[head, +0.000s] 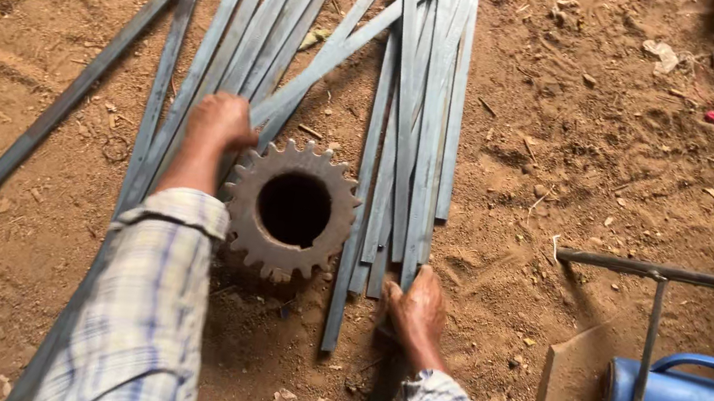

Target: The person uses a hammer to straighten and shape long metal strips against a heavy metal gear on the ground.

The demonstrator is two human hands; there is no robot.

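Right hand (418, 311) at strip ends (416, 142); left hand (219, 122) beside gear (290, 209).

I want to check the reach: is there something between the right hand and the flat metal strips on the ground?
Nothing visible: the right hand already rests at the near ends of the flat metal strips. The rusty gear lies beside them.

Metalwork yard, dirt floor (577, 171), steel strips (424, 95), rusty gear (243, 210)
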